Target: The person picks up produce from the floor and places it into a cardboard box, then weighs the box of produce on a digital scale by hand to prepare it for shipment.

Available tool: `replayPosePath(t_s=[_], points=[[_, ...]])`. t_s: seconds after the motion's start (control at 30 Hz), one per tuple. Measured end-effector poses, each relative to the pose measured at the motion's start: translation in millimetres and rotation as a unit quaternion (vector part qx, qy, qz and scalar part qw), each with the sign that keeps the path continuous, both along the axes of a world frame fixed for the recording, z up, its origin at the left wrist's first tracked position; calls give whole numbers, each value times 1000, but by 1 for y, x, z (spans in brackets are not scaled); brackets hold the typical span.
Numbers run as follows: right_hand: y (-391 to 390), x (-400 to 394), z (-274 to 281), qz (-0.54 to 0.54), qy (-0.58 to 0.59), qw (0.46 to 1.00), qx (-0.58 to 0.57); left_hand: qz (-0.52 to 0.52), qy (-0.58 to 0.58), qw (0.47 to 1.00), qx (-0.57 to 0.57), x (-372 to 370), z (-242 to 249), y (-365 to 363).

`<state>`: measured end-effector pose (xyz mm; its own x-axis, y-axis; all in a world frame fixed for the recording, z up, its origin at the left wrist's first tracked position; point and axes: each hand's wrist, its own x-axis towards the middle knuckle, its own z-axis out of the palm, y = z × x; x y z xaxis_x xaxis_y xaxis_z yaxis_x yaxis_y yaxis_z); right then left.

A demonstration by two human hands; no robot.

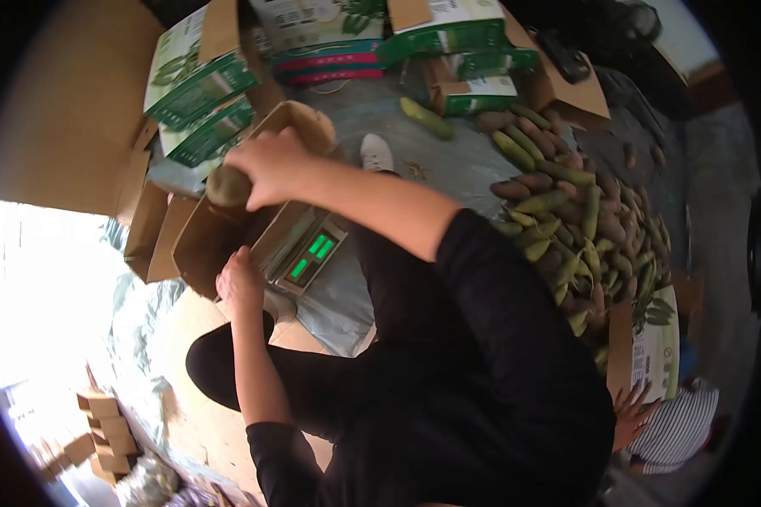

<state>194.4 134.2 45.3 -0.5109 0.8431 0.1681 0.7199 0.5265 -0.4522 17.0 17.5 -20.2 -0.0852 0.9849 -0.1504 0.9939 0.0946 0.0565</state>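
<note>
My right hand is closed round a brownish vegetable above an open cardboard box. My left hand has its fingers bent at the near edge of that box, gripping the rim. The box stands at a scale with lit green digits, and its inside is dark. To the right lies a large pile of green and brown vegetables on a grey sheet.
Printed green and white boxes stand at the upper left, with more at the top. A green vegetable lies apart from the pile. A co-worker's hand touches a box at the right. Small cartons are stacked lower left.
</note>
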Motion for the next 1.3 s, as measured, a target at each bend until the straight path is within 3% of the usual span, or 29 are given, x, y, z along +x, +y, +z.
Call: replayPosePath(t_s=[0.17,0.27,0.33,0.4,0.47,0.53,0.57,0.67,0.8,0.87,0.97,1.0,1.03,1.07,1.17,1.2,1.27,1.3], points=[[-1,-68,-56,14,-169,973,-155,-16,-1,1000,19,-2,-5,-2],[-7,-67,-57,-15,-218,949,-226,-22,-15,998,52,-7,-16,-4],[-7,-59,-55,25,-101,950,-293,-7,-13,999,38,-2,-10,-3],[-9,-51,-53,25,-89,960,-264,12,8,1000,5,-3,-8,3],[-10,-42,-52,28,40,976,-213,-4,20,1000,-16,-4,-7,3],[-18,-14,-28,28,70,979,-190,-16,16,1000,-1,-1,-2,1],[-18,2,-18,42,145,974,-167,-20,-1,999,34,-3,-5,-1],[-24,59,0,32,335,926,-169,3,0,1000,2,-2,-6,3],[-38,135,-32,-138,476,861,-117,-16,-5,1000,22,-4,-11,4],[-55,178,-75,-247,451,851,-103,-23,-5,1000,17,-1,-8,5],[-112,247,-144,-409,118,903,-64,-7,6,1000,13,-1,-8,5],[-137,264,-153,-460,-60,881,-91,-9,7,1000,11,-3,-10,5],[-159,286,-154,-468,-143,860,-145,-16,-17,1000,14,-5,-11,6],[-181,317,-193,-500,-228,825,-130,-22,-41,999,19,-7,-12,6],[-245,373,-204,-592,-330,697,-236,-34,-56,995,73,-12,-22,4],[-259,377,-184,-591,-358,648,-321,-28,-53,995,75,-10,-19,4],[-301,398,-197,-636,-356,615,-301,-15,-57,997,55,-2,-12,3],[-303,394,-177,-665,-312,574,-361,-24,-57,996,58,-9,-19,5]])
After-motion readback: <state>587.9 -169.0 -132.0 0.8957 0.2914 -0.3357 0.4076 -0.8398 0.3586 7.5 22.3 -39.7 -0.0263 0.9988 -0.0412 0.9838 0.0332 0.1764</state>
